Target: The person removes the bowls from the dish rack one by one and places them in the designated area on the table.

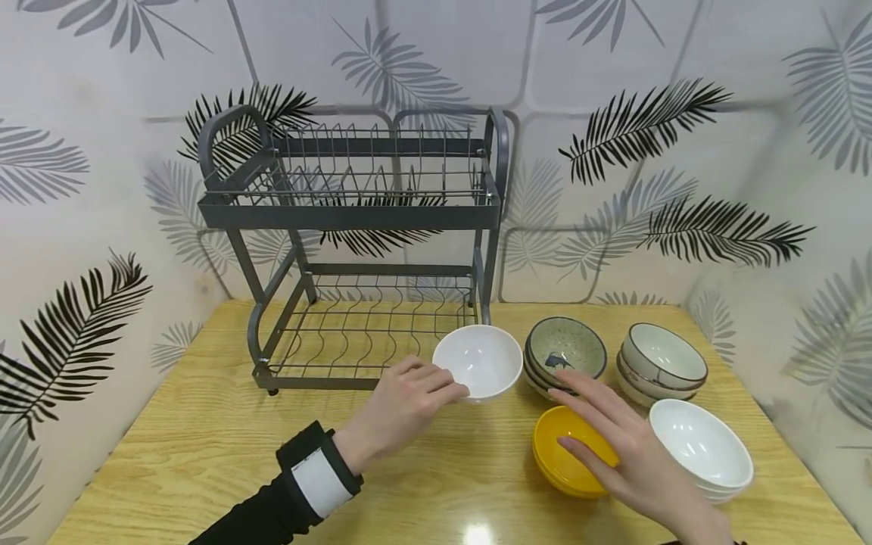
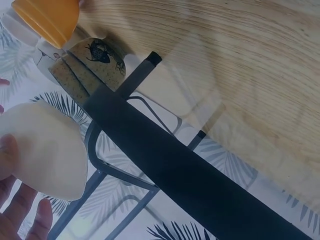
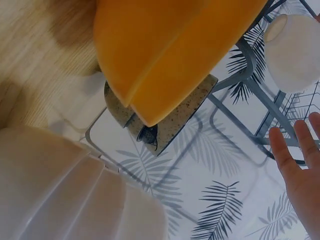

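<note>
My left hand (image 1: pixel 415 401) grips the near left rim of a white bowl (image 1: pixel 480 362), held up in front of the rack's lower right corner. In the left wrist view the bowl (image 2: pixel 47 150) shows its outer side, fingers and thumb at its edge. My right hand (image 1: pixel 630 454) hovers over the stacked yellow bowls (image 1: pixel 565 454), fingers spread and holding nothing. Thumb and fingers of the right hand (image 3: pixel 302 170) also look straight and apart in the right wrist view. To its right stands a stack of white bowls (image 1: pixel 705 446).
A dark two-tier dish rack (image 1: pixel 354 217) stands at the back left against the patterned wall. Speckled grey-green bowls (image 1: pixel 568 348) are stacked right of it, beside a stack of pale dark-rimmed bowls (image 1: pixel 664 356). Everything stands on a wooden table (image 1: pixel 204 439).
</note>
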A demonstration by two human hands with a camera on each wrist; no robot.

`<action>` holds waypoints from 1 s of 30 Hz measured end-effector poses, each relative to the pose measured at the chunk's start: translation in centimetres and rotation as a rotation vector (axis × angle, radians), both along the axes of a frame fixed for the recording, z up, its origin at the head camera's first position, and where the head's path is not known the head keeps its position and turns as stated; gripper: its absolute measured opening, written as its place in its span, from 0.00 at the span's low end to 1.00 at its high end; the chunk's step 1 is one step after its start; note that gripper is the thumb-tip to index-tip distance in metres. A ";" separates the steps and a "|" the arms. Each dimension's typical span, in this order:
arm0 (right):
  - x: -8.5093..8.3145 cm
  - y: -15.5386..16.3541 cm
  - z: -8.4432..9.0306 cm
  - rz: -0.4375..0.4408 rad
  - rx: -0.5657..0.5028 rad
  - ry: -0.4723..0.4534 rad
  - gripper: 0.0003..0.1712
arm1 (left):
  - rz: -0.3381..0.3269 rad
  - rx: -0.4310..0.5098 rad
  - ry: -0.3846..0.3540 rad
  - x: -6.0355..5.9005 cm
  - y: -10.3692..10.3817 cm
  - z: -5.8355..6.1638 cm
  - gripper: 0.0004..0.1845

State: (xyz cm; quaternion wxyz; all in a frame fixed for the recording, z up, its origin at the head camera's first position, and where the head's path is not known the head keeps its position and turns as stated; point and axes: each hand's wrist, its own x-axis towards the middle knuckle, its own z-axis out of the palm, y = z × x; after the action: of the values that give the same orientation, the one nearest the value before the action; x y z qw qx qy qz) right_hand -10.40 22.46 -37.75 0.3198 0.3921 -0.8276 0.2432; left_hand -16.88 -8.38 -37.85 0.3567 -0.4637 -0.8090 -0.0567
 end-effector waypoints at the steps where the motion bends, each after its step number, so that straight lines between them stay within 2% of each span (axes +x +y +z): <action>1: 0.0 -0.1 0.0 -0.005 0.009 0.002 0.29 | -0.004 -0.004 -0.002 0.1 0.0 0.0 0.09; 7: -0.3 -0.8 -0.1 -0.021 0.057 0.027 0.28 | -0.017 -0.003 -0.010 0.3 0.4 0.1 0.08; 13: -0.3 -1.2 -0.4 -0.058 0.119 -0.010 0.27 | -0.057 0.005 0.003 0.4 0.7 0.3 0.06; 21: -0.9 -1.9 0.1 0.046 -0.063 0.134 0.22 | -0.066 -0.023 0.024 0.4 0.8 0.4 0.09; 25: -0.8 -2.1 -0.2 0.045 -0.003 0.093 0.24 | -0.092 -0.039 0.021 0.5 1.0 0.3 0.11; 30: -0.6 -2.2 -0.6 -0.003 0.093 0.014 0.26 | -0.120 -0.027 0.023 0.7 1.3 0.3 0.12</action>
State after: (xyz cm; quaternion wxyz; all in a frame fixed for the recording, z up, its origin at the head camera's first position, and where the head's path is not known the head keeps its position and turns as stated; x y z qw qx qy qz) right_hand -11.00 20.29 -38.37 0.3073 0.4068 -0.8364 0.2011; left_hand -16.20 -7.10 -37.51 0.3555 -0.5167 -0.7764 -0.0615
